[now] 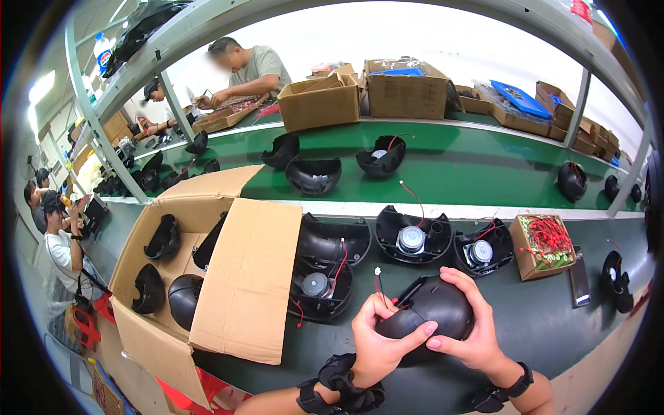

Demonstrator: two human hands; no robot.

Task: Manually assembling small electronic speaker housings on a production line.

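From where I stand: right hand (482, 335) has open sideways room over bare bench (532, 321), up to the dark flat device (579, 280). Straight ahead blocked: two speaker shells (413, 240) near edge to edge, then the wire box (546, 242). Left hand (380, 346) side tighter: another speaker shell (316, 285), then carton flap (245, 283) jutting across.

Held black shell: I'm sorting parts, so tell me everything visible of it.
The shell is black, rounded, glossy, plastic-looking, with a seam and a dark notched edge at upper left. Over the bench, the left grip clasps its left side, the right grip its right, thumbs on the near face. A wire with a white plug rises by its left edge, join hidden. Bench contact is unclear.
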